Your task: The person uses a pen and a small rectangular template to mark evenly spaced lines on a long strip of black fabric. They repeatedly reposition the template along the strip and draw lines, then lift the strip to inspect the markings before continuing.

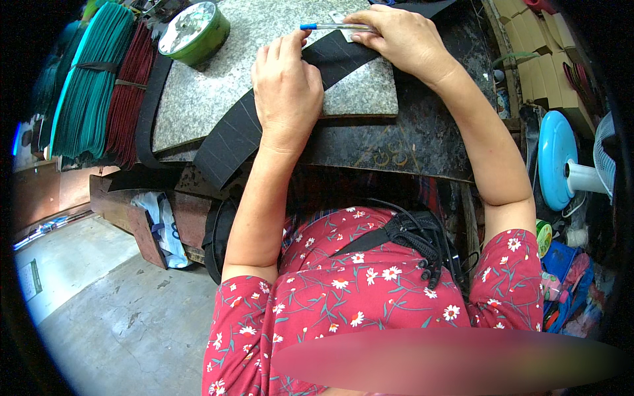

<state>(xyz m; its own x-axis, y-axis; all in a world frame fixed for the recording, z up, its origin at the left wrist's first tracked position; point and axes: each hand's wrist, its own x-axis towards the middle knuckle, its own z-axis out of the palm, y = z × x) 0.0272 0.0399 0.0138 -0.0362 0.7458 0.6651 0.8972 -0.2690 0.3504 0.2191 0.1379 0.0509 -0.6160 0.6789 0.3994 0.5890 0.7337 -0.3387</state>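
Right-hand grip: the right hand (406, 41) pinched a clear pen (337, 27) between thumb and fingers; its blue end pointed left, toward the other hand.
Pale piece: a small flat pale piece (337, 16) lay partly behind the pen, beside the right fingertips; whether it was held could not be told.
Left-hand grip: the left hand (288, 92) lay back-up across the black strip (231, 135), fingers bent and close together; its undersides were hidden, so whether it pinched or only pressed could not be told.
Pen to left hand: the blue end was right by the left fingertips; contact could not be confirmed.
Strip position: it passed beneath the left hand, its long axis slanting from lower left to upper right; the upper end lay just below the right fingers, the lower end overhung the slab's front edge.
Nearer hand: the left, directly over the strip; from the right grip, the strip ran down and leftward.
Slab: a speckled grey slab (198, 109) sat on a dark bench (446, 148).
Slab's left: a green tin (205, 43) stood on the slab; teal strips (92, 86) and dark red strips (129, 99) were bundled beyond.
Far right: a blue fan base (555, 158) was near the right elbow.
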